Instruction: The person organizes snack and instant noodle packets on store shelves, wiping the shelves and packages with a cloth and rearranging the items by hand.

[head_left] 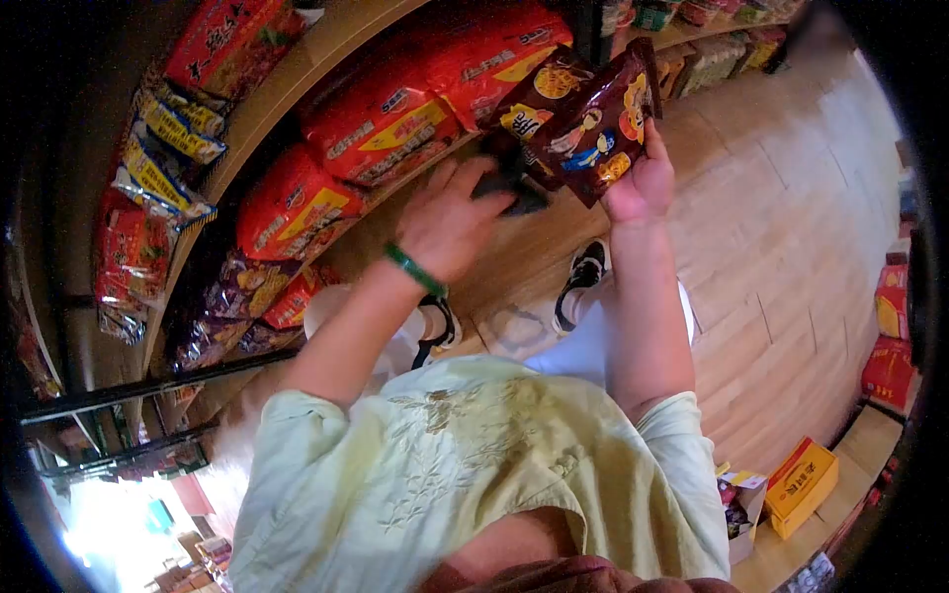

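The wooden floor (781,217) spreads out on my right and under my feet, and the shelf (308,61) curves along my left and ahead of me, its boards carrying snacks on more than one level. Below me is my pale shirt (465,465), with leaves stitched on the front, and past its hem my light trousers (583,341) show. Big red bags (381,133) with yellow bands sit side by side on the shelf, just beyond my left hand. The brown bag (598,128) is out ahead, tilted, in front of the shelf's far end, its side with cartoon figures and a round snack turned up to me. Another bag (554,77) of like colour lies partly behind it; I cannot tell whether I hold that one too or it rests on the shelf. My left hand (440,222), somewhat blurred, is bent around a dark cloth, near the brown bag's lower left side. My right hand (643,188) is closed on the brown bag's right edge, thumb up along it. A yellow box (803,486) stands on a low ledge behind me to the right. Blue-and-yellow packs (163,178) lie on the upper board at left. My black shoes (583,282) stand apart. The cloth (524,196) hangs just below the bags, and a green bangle (415,269) circles my left wrist.
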The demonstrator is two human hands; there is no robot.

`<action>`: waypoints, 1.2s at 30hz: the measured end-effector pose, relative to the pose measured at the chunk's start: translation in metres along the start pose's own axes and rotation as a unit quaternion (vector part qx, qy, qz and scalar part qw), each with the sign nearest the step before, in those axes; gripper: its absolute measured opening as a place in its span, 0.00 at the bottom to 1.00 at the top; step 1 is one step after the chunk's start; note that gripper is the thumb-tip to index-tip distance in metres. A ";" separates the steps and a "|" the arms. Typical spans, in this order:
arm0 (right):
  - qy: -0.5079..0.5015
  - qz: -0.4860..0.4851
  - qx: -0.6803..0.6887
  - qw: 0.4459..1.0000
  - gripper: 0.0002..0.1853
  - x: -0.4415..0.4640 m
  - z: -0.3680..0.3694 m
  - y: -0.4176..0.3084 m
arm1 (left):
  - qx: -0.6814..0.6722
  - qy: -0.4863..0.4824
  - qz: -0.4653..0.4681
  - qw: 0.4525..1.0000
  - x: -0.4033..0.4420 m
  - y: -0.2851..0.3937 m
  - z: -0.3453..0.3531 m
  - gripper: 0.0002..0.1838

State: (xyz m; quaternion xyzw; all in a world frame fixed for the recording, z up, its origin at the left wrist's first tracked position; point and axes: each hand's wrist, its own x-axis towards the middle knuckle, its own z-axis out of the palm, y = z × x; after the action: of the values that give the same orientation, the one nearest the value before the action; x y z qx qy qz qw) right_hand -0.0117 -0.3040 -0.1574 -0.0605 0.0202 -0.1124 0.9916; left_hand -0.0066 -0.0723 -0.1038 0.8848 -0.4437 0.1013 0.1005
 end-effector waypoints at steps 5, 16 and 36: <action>-0.021 -0.020 -0.003 1.000 0.23 0.017 -0.033 -0.018 | -0.279 -0.084 -0.162 0.943 -0.047 -0.063 0.035 0.18; -0.123 0.029 0.027 0.992 0.17 0.001 -0.011 0.030 | -0.641 0.122 -0.132 0.746 0.040 0.003 -0.034 0.21; -0.340 0.202 0.139 0.908 0.07 -0.013 0.014 0.015 | -0.444 0.160 -0.059 0.880 0.032 0.000 -0.071 0.19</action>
State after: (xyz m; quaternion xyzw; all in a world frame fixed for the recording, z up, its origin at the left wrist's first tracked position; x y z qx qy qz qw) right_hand -0.0201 -0.2849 -0.1451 0.0484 -0.3222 0.1165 0.9382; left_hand 0.0058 -0.0780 -0.0269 0.7436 -0.3668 0.0274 0.5584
